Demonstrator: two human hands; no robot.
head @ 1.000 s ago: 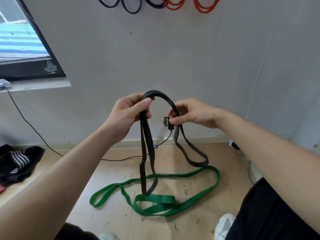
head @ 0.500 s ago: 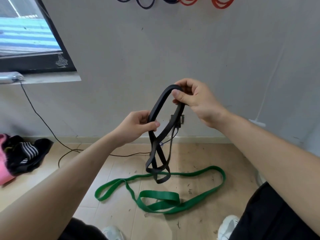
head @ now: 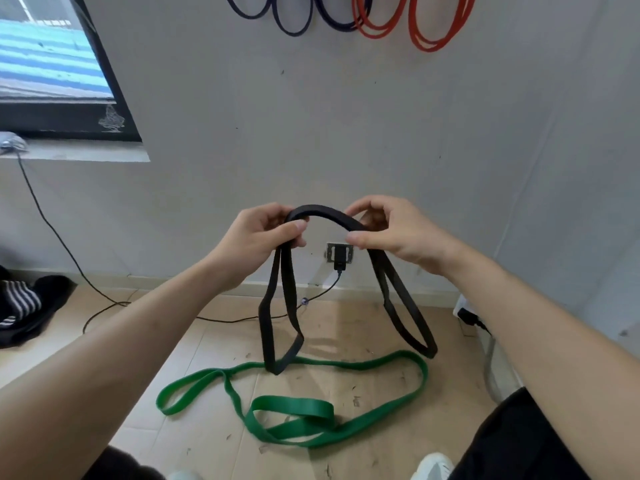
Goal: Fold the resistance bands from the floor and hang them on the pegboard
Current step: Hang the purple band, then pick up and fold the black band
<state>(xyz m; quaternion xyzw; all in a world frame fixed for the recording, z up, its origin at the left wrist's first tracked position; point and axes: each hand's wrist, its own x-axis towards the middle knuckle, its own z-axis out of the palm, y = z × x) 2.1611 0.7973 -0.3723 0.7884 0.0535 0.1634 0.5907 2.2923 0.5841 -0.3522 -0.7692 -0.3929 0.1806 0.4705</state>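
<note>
change since half a second ago: right hand (head: 393, 233) lowered from above the left hand (head: 263, 237) to level with it; black band (head: 322, 210) changed from a slanted bundle to an arch with two separate hanging loops.

wall (head: 346, 116): pale grey, fills the upper view.
floor (head: 214, 358): light boards, scattered specks.
window (head: 52, 64): dark frame, upper left, above a sill.
left forearm (head: 138, 341): bare, reaches up from lower left towards centre.
right forearm (head: 519, 323): bare, reaches in from lower right, wrist bent inward.
green band (head: 294, 408): lies loose on the floor below the hands, twisted into several loops, untouched.
black band: held up in front of the wall, clear of the floor; top strands bridge the two hands, one doubled loop hangs under each hand, the two loops apart.
clothing heap (head: 24, 306): dark and striped, on the floor at far left.
dark blue bands (head: 292, 32) and red bands (head: 429, 47): hang on the wall at the top edge; their mount is out of view.
left hand: fingers curled round the band's left end, thumb pressed on top.
right hand: knuckles up, thumb and fingers pinch the band's right end.
cable (head: 52, 230): runs from the sill down along the floor.
wall socket (head: 341, 252): between the loops, with a black plug in it.
</note>
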